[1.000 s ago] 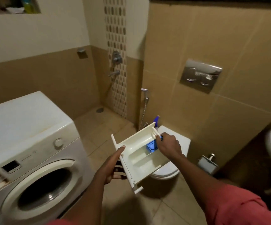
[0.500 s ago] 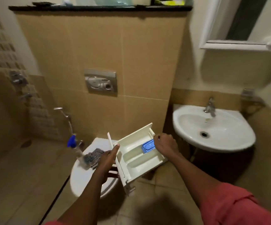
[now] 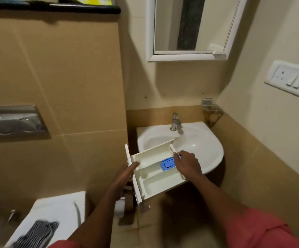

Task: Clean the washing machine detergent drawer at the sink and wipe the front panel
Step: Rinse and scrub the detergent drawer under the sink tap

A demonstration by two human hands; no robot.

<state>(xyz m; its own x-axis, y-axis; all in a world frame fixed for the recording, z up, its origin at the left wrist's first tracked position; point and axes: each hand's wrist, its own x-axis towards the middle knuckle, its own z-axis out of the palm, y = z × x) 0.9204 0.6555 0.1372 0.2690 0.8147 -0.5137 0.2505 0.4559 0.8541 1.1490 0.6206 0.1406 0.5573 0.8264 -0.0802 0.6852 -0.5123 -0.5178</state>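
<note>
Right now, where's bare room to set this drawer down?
The sink basin is bare past the tap, beyond the detergent drawer. The toilet lid is bare between the striped cloth and the wall. Both hands hold the drawer.

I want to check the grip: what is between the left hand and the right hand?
In the head view, only the white detergent drawer lies between them: left hand at its front panel end, right hand near its blue insert.

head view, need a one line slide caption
Both hands, left hand and right hand, carry the detergent drawer toward the sink.
</note>
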